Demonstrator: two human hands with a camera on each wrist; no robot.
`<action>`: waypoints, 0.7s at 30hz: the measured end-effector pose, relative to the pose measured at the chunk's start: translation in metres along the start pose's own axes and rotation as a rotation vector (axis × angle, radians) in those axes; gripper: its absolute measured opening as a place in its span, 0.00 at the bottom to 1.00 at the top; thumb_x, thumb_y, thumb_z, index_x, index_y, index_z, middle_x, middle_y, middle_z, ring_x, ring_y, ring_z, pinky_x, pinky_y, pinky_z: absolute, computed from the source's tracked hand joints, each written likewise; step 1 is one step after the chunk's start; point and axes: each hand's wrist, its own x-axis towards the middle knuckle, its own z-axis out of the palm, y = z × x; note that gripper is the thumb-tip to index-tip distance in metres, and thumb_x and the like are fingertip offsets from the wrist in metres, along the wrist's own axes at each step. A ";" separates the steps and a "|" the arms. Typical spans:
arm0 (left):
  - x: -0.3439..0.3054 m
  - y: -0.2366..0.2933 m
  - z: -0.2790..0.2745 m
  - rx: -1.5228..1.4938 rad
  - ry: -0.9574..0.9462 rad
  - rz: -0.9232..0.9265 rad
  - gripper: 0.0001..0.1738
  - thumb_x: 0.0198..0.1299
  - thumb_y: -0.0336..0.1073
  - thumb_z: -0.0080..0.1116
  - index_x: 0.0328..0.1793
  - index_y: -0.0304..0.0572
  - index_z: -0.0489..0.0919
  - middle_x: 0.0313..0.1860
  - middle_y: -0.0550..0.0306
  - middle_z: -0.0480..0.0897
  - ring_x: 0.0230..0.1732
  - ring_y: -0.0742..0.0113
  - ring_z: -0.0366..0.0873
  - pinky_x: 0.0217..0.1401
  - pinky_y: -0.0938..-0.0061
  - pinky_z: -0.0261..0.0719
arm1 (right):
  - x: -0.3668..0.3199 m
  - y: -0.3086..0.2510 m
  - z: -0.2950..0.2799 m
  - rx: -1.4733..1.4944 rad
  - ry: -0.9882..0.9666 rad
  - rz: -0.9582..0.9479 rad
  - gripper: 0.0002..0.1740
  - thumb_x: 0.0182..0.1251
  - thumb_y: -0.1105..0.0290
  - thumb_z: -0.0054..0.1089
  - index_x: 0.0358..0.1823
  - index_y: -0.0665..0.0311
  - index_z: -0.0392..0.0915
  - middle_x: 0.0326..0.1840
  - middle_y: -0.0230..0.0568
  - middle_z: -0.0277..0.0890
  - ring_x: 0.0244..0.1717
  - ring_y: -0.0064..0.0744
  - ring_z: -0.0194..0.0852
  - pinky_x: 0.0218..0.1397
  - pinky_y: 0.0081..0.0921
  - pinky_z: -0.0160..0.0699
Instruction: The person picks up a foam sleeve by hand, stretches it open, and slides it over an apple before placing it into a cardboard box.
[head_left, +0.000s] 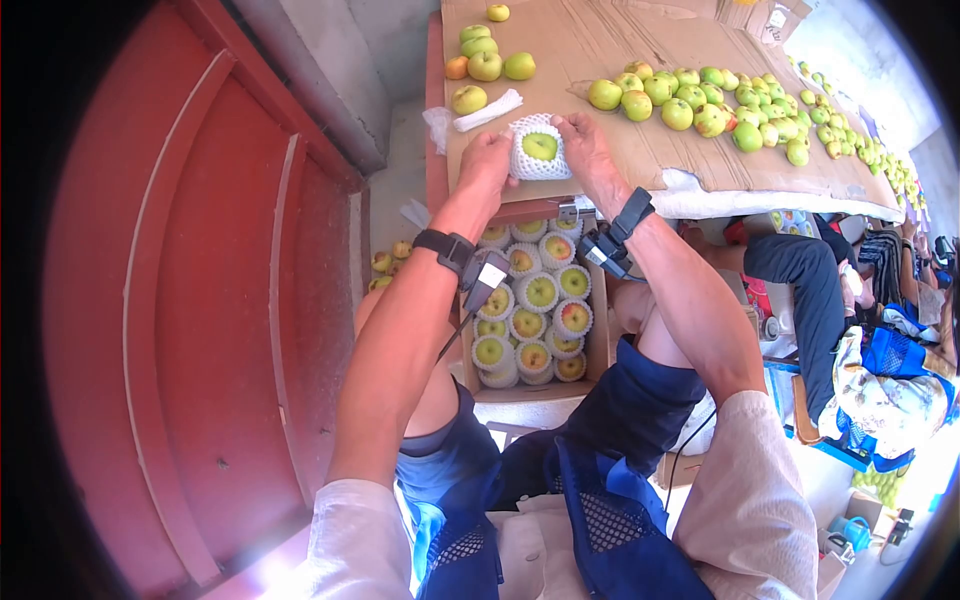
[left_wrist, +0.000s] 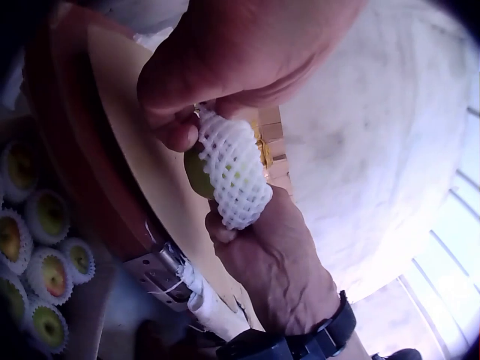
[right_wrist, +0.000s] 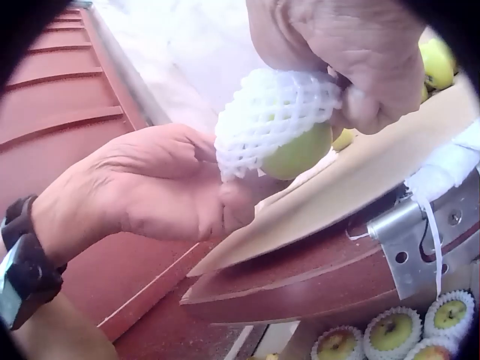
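Note:
A green apple sits in a white foam net held up between both hands, over the cardboard's near edge. My left hand pinches the net's left side between thumb and fingers. On the opposite side my right hand grips the net in the same way. Bare green skin of the apple shows out of the net's opening in the right wrist view. Below the hands, an open carton holds rows of apples in foam nets.
Loose apples spread across the cardboard-covered table toward the right, with a smaller group at its left. A flat white foam net lies beside the left hand. A red door stands at left; another person's leg shows at right.

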 end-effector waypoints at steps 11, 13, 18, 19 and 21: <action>-0.016 0.009 0.003 -0.127 -0.031 0.077 0.11 0.80 0.39 0.46 0.52 0.41 0.75 0.40 0.60 0.80 0.35 0.74 0.77 0.28 0.75 0.74 | -0.005 -0.021 0.003 0.100 0.052 0.001 0.18 0.75 0.60 0.60 0.48 0.73 0.81 0.38 0.50 0.84 0.41 0.32 0.81 0.46 0.35 0.80; -0.016 0.008 0.001 -0.114 -0.075 0.040 0.11 0.80 0.39 0.44 0.52 0.41 0.74 0.42 0.59 0.80 0.37 0.73 0.78 0.30 0.74 0.75 | -0.006 -0.025 0.001 0.086 0.051 -0.010 0.18 0.75 0.61 0.61 0.48 0.73 0.81 0.37 0.50 0.84 0.41 0.32 0.81 0.45 0.35 0.80; -0.013 0.007 0.000 -0.126 -0.071 0.034 0.12 0.82 0.38 0.40 0.58 0.40 0.71 0.50 0.57 0.79 0.46 0.70 0.79 0.41 0.70 0.78 | -0.008 -0.035 -0.001 0.111 0.038 -0.010 0.18 0.75 0.62 0.61 0.50 0.75 0.80 0.39 0.48 0.84 0.40 0.32 0.81 0.45 0.32 0.80; -0.013 0.007 0.000 -0.134 -0.079 0.026 0.15 0.84 0.38 0.37 0.66 0.39 0.70 0.58 0.56 0.79 0.54 0.68 0.79 0.51 0.68 0.81 | -0.009 -0.037 0.000 0.112 0.036 -0.011 0.18 0.75 0.62 0.61 0.50 0.75 0.80 0.39 0.48 0.84 0.40 0.32 0.81 0.45 0.32 0.80; -0.012 0.006 0.001 -0.177 -0.073 0.047 0.15 0.84 0.38 0.37 0.65 0.38 0.70 0.60 0.56 0.79 0.57 0.67 0.79 0.57 0.68 0.81 | -0.012 -0.042 0.001 0.191 0.043 0.014 0.17 0.76 0.64 0.61 0.49 0.75 0.80 0.39 0.44 0.84 0.39 0.30 0.80 0.44 0.29 0.80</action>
